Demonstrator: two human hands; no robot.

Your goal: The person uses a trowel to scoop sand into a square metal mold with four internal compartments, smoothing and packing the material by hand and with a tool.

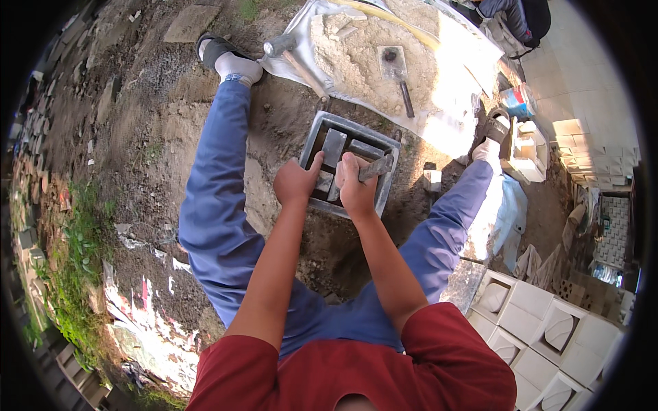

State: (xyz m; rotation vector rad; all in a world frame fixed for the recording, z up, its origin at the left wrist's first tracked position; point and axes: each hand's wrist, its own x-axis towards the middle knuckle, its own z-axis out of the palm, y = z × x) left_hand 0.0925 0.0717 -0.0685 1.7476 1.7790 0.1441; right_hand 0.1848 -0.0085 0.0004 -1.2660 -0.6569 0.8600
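Note:
A square grey metal mould (314, 134) lies on the dirt between my spread legs, with metal insert pieces (335, 146) inside it. My left hand (296, 182) rests on the mould's near left edge, thumb pointing up onto an insert. My right hand (356, 191) is closed around the handle of a grey metal tool (378, 167) that reaches across the mould's right side. Both forearms come in from the lower middle.
A heap of pale sandy mix (356, 58) lies on a white sheet beyond the mould, with a trowel (396, 68) and a hammer (284, 48) on it. White cast blocks (541, 322) are stacked at the lower right. Another person (517, 17) crouches at the top right.

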